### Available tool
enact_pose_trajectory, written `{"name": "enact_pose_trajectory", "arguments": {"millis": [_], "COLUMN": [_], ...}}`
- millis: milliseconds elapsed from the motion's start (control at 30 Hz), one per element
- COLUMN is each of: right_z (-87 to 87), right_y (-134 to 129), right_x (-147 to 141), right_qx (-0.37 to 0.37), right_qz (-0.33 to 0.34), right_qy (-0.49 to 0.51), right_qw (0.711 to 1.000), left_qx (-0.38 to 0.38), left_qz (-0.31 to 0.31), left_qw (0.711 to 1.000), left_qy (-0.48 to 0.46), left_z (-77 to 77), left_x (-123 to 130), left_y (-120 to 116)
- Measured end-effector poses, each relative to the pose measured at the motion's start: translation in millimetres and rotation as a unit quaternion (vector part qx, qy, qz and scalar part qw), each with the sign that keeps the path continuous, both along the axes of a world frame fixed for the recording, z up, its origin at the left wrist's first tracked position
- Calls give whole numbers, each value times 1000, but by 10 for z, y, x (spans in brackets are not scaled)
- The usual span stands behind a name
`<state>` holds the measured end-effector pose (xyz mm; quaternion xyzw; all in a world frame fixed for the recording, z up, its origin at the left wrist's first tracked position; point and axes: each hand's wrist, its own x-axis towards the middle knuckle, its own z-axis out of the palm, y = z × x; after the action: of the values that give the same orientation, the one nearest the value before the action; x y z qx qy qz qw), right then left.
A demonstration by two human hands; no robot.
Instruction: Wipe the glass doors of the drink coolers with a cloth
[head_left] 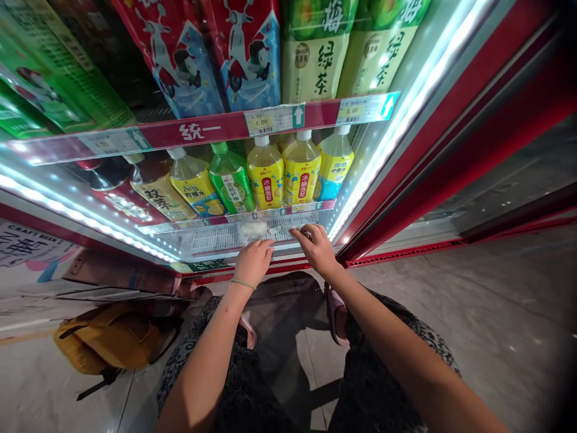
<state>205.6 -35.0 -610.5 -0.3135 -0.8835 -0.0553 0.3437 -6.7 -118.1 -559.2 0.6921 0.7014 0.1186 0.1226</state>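
Note:
My left hand [255,261] is at the front edge of the fridge's bottom wire shelf [211,239], a green band on its wrist. Its fingers are bent and pressed together, and whatever lies under them is hidden. Just beyond it on the shelf is a whitish, crumpled-looking thing [253,231], too blurred to name. To the right, my right hand [318,248] hovers over the same shelf edge with fingers curled towards the thumb. Something small and dark seems to show between them, but I cannot make it out.
Above stands a row of drink bottles, among them a green bottle [229,180] and a yellow-labelled bottle [265,177]. A higher shelf edge [193,131] carries price tags and cartons. The red door [433,180] is swung out right. A yellow backpack [110,340] lies on the floor left.

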Motion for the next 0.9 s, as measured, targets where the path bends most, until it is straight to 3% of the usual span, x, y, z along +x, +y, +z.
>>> {"name": "enact_pose_trajectory", "arguments": {"millis": [133, 300, 433, 567, 733, 900], "right_z": [18, 52, 36, 30, 114, 206], "right_y": [23, 14, 4, -8, -27, -46], "right_x": [-30, -78, -125, -175, -195, -217], "right_qx": [1, 16, 5, 10, 40, 54], "right_qz": [66, 29, 67, 39, 66, -9], "right_qy": [-34, 7, -48, -15, -45, 27], "right_qw": [997, 999, 997, 999, 996, 998], "left_qx": [-6, 3, 4, 10, 6, 12], "left_qz": [3, 8, 14, 18, 20, 24], "left_qw": [1000, 1000, 1000, 1000, 1000, 1000], "left_qy": [5, 4, 9, 15, 13, 7], "left_z": [-32, -57, -67, -61, -13, 21], "left_x": [-47, -118, -184, -234, -269, -281], "left_y": [-22, -64, -103, -130, -147, -153]}}
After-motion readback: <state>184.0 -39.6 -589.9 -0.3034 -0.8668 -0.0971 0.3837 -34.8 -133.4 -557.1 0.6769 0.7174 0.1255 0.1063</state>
